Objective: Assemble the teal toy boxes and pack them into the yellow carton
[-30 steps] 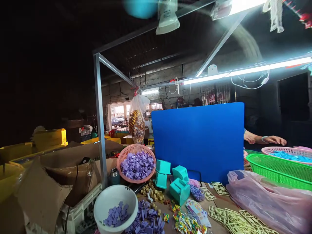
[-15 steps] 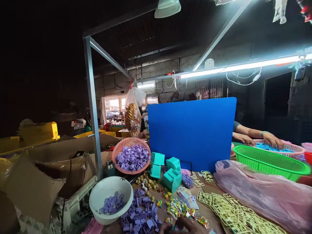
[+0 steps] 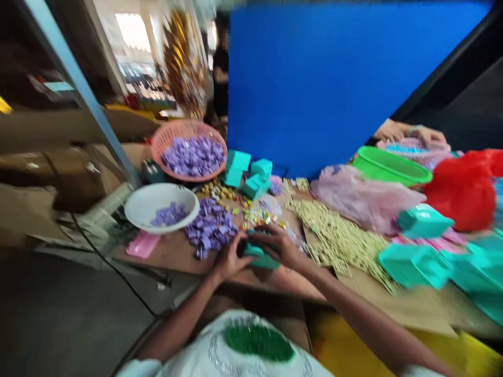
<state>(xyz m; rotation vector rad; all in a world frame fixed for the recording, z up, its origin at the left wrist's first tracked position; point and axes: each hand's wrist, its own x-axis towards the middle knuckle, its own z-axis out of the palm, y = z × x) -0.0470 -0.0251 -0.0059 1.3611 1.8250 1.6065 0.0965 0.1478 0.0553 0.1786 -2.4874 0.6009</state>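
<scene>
Now both hands have come into full view where only fingertips showed before: beside the white bowl (image 3: pixel 161 209) and the purple pieces (image 3: pixel 210 228), the left hand (image 3: pixel 228 259) and right hand (image 3: pixel 277 246) curl their fingers around a teal box (image 3: pixel 259 256) just above the tabletop (image 3: pixel 173 251). Farther right, a green basket (image 3: pixel 389 166) sits before the blue board (image 3: pixel 334 78).

Your hands (image 3: pixel 255 251) sit hemmed in: purple pile (image 3: pixel 210 228) and white bowl (image 3: pixel 161 209) on the left, yellow sprues (image 3: pixel 338 235) on the right, small coloured bits (image 3: pixel 259 214) ahead. Bare bench (image 3: pixel 173 251) lies open front-left, beside the pink piece (image 3: pixel 142 244).
</scene>
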